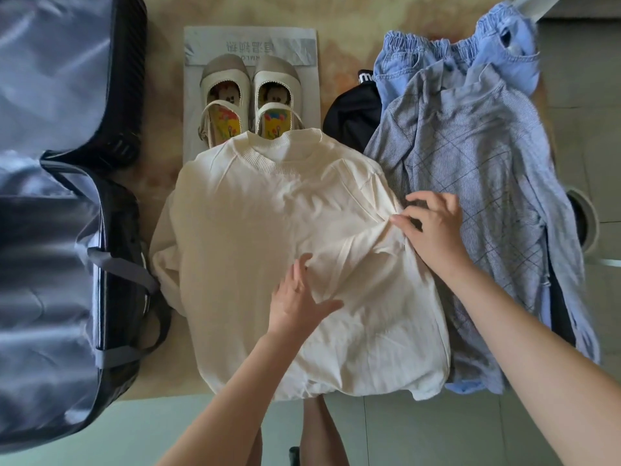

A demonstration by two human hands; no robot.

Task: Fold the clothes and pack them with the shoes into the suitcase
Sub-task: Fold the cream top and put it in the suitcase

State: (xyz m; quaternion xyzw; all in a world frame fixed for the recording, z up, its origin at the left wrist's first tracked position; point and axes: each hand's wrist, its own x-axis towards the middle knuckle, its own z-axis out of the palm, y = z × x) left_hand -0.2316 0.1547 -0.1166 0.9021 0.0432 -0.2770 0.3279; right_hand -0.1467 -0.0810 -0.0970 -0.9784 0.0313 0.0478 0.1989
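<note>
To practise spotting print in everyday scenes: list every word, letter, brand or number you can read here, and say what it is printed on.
"m": a white letter on the black garment; anything after it is hidden.
Grey bag under the shoes: one row of printed characters, upside down, too blurred to read; the smaller lettering below is partly covered and unreadable.
Cream top: no text visible.

Prob home rm: tiled floor, marble-look table w/ clothes, shoes, open suitcase
</note>
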